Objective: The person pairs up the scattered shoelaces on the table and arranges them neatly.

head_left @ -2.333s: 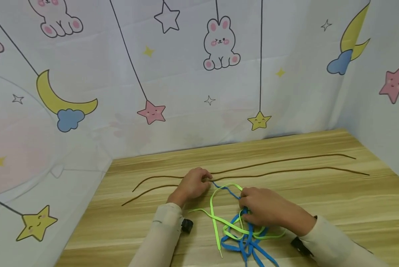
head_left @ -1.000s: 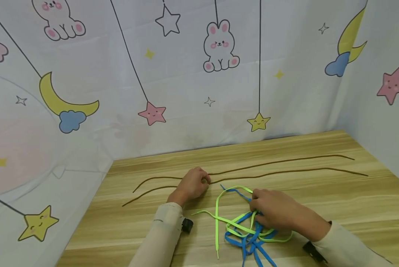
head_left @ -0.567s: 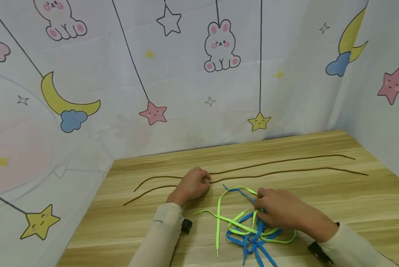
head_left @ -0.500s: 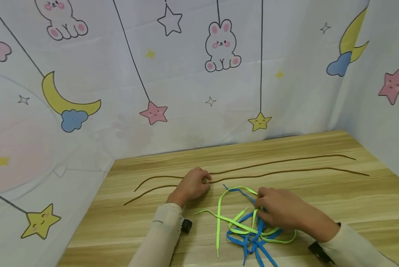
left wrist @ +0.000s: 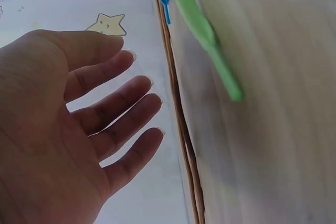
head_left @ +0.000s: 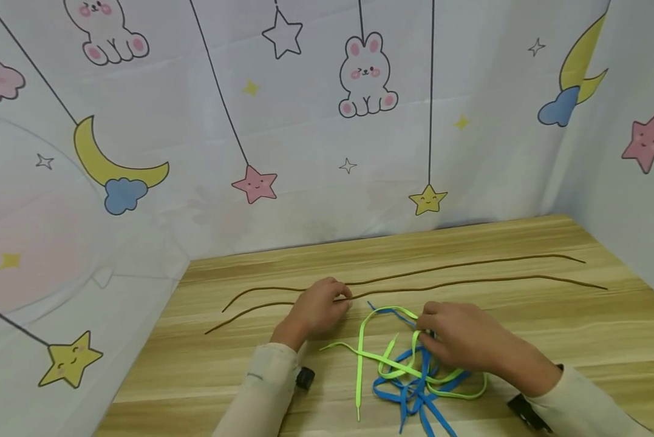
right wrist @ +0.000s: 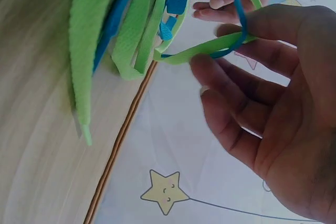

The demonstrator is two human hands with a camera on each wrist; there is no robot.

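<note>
Several flat shoelaces lie loosely tangled on the wooden table, a neon green lace [head_left: 359, 376] over a blue lace [head_left: 438, 414]. My right hand [head_left: 463, 334] is over the tangle's far right part. In the right wrist view, its thumb and fingers pinch a green strand [right wrist: 84, 66] together with a thin blue strand. My left hand [head_left: 318, 306] is above two brown cords, left of the tangle. Its fingers are loosely bent, and nothing lies between them in the left wrist view, where a green lace tip [left wrist: 226, 74] hangs to the right of the fingers.
The front brown cord [head_left: 490, 280] and the back brown cord [head_left: 469, 263] stretch across the table [head_left: 551, 346], partly hidden by the left hand. A white cloth backdrop [head_left: 305, 133] with printed stars and rabbits surrounds the table's back and sides.
The blue lace's tip, earlier at my left fingertips, now lies free to their right. My right hand has shifted right, drawing the laces along. A short green end has come into sight.
</note>
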